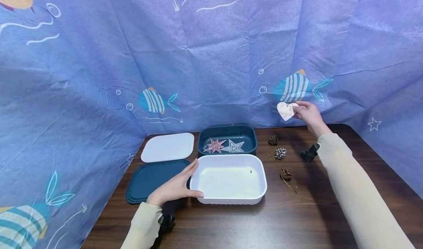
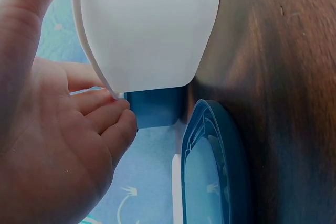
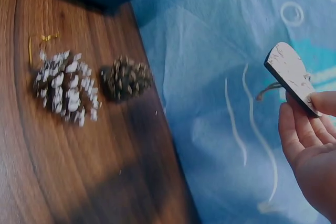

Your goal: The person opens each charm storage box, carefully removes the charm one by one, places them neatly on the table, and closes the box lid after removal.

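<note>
Blue fabric (image 1: 214,58) behind, I see the right hand (image 1: 310,116), fingers pinching a white heart (image 1: 284,111), the left hand (image 1: 175,186), fingers gripping a white box (image 1: 228,201)

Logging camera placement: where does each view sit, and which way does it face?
Head: on the head, facing forward and down over the table; left hand, right hand, sleeves show.
Left wrist: on that wrist, facing the left hand touching the white box.
Right wrist: on that wrist, facing the right hand pinching the heart.
Head and right wrist share the heart.
</note>
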Action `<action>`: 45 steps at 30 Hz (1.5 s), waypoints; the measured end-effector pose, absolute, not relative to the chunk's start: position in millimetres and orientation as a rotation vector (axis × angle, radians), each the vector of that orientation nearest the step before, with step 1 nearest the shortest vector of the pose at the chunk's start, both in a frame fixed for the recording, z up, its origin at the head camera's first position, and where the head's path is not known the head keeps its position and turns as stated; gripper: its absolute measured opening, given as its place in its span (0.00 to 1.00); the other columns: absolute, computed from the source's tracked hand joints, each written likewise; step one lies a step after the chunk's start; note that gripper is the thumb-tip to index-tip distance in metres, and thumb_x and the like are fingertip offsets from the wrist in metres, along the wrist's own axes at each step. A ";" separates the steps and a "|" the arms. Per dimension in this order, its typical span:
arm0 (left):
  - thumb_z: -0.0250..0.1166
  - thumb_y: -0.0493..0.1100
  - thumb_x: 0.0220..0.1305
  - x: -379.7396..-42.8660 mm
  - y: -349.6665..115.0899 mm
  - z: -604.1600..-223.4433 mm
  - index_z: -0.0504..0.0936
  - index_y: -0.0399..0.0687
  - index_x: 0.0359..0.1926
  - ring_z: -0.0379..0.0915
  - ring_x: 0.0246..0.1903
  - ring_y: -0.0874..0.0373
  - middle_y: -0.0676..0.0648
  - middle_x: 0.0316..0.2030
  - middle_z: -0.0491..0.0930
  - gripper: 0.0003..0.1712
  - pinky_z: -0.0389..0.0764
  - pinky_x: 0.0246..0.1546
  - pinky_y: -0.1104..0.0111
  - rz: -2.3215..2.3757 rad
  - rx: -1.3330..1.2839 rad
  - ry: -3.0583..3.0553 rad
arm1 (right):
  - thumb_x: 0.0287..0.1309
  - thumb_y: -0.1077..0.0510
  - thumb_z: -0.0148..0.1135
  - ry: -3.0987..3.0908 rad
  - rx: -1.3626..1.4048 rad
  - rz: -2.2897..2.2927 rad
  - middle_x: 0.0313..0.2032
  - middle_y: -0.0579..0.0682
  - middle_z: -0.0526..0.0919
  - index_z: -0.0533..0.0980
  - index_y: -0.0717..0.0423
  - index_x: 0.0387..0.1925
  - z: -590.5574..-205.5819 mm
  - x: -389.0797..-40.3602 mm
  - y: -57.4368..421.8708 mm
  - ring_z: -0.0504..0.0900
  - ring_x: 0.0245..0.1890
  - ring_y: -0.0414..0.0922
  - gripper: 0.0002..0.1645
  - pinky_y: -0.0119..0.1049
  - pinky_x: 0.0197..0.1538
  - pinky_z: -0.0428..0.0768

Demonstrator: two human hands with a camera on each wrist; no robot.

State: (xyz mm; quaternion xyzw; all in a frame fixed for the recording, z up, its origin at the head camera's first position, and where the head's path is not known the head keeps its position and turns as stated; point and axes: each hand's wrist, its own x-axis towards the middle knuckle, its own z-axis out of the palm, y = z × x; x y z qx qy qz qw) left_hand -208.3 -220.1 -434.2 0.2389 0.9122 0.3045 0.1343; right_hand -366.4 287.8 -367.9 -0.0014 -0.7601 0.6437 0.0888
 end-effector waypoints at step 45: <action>0.74 0.64 0.56 -209.0 -221.3 -435.1 0.47 0.50 0.81 0.42 0.77 0.49 0.52 0.80 0.40 0.63 0.58 0.71 0.45 0.905 0.704 2.628 | 0.64 0.74 0.45 -2.182 -0.246 2.067 0.29 0.26 0.74 0.52 0.79 0.72 -465.9 -344.4 342.4 0.76 0.31 0.26 0.36 0.22 0.37 0.79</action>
